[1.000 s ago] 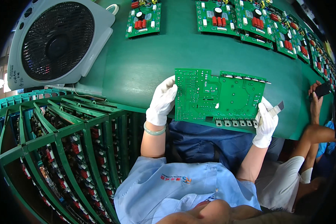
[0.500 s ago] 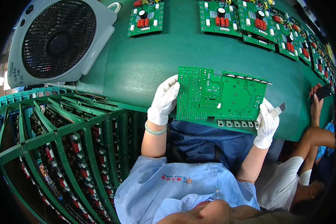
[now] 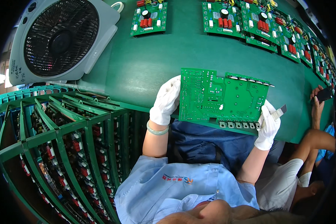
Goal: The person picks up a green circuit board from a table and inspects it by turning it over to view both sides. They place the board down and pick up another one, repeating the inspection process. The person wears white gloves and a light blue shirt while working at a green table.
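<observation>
A green circuit board (image 3: 227, 99) is held up in front of me, its solder side facing me. A row of metal-tabbed parts runs along its lower right edge, and another metal row lines its upper right. My left hand (image 3: 168, 99), in a white glove, grips the board's left edge, the fingers partly behind it. My right hand (image 3: 268, 127), also gloved, closes on the lower right corner. Out of that same hand sticks a small flat tool (image 3: 279, 111) with a pale body and a dark grey end; its kind is unclear.
Populated circuit boards (image 3: 222, 20) line the far side of the green table (image 3: 138, 71). A grey box fan (image 3: 59, 43) stands at left, above a green rack (image 3: 63, 130) packed with boards. At right, another person's hand (image 3: 317, 99) holds a dark phone-like object (image 3: 323, 95).
The board and both hands sit slightly farther right in the picture, as do the fan and the far boards. The grip of both hands looks the same.
</observation>
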A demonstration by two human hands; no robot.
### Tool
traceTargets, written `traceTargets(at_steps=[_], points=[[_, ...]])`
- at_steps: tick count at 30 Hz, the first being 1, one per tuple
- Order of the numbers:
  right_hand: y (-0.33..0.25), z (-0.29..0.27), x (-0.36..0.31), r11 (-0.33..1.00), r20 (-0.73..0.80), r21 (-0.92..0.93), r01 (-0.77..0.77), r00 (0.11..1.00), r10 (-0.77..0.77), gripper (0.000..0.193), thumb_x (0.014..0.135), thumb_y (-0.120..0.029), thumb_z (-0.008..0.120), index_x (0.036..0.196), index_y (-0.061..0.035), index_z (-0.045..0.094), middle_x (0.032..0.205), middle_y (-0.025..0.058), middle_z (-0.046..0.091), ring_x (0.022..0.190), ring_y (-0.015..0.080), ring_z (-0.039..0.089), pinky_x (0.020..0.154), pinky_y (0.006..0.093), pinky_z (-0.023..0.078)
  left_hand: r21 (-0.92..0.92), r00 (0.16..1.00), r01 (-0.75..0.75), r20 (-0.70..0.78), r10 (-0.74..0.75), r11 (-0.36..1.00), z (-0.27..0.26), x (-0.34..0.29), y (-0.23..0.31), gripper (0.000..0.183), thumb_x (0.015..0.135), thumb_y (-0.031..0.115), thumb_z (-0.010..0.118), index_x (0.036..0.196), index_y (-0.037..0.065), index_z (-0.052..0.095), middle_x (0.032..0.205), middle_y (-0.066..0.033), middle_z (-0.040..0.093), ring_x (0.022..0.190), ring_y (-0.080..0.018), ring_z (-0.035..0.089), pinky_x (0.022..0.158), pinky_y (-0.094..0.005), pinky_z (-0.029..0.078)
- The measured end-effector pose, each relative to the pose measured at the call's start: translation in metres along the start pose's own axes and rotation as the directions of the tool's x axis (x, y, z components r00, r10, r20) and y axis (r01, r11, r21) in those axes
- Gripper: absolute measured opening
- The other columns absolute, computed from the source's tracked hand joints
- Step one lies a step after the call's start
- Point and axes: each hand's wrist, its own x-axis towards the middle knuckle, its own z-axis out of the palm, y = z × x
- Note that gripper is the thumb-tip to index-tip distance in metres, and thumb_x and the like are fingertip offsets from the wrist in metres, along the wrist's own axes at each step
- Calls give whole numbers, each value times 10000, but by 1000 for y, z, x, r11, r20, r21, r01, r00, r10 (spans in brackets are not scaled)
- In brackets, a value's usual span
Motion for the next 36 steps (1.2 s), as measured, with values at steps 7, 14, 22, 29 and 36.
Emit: traceTargets(at_steps=[7, 14, 22, 29, 36], points=[[9, -17, 2, 999, 57, -48, -26, 998, 28, 386, 937, -94, 563, 1233, 154, 559, 1127, 164, 663, 1009, 197, 636, 904, 292, 469, -117, 983, 71, 177, -49, 991, -10, 4, 4, 431, 992, 229, 566, 1296, -71, 514, 1132, -64, 641, 961, -109, 602, 841, -249, 481], [1, -13, 0, 992, -6, -96, -86, 996, 86, 359, 932, -83, 575, 1218, 135, 582, 976, 112, 643, 822, 139, 547, 744, 261, 393, -5, 996, 46, 73, -46, 999, 4, 2, 3, 494, 956, 254, 608, 1309, -75, 503, 1174, -78, 620, 993, -124, 584, 856, -261, 462], [1, -6, 1, 1000, 23, -23, -17, 1000, 18, 329, 913, -90, 617, 1180, 101, 632, 661, 12, 599, 427, 28, 368, 401, 205, 235, -2, 998, 36, 48, -36, 999, 2, 0, 6, 543, 953, 324, 609, 1312, -70, 506, 1041, -23, 626, 834, -49, 537, 719, -200, 421], [-3, -2, 0, 999, 2, -18, -51, 999, 51, 328, 902, -90, 628, 1168, 102, 636, 693, 29, 618, 427, 37, 404, 388, 199, 273, -97, 995, -13, 93, 22, 995, -5, -1, -3, 558, 951, 329, 613, 1321, -73, 498, 1142, -63, 629, 976, -103, 582, 849, -246, 459], [-5, -8, -1, 988, -9, -74, -132, 991, 132, 347, 902, -54, 585, 1195, 132, 598, 999, 135, 673, 825, 158, 608, 733, 261, 459, -51, 995, 23, 93, -18, 998, -7, -2, 0, 550, 950, 300, 616, 1327, -80, 488, 1221, -107, 617, 1082, -155, 590, 940, -289, 460]])
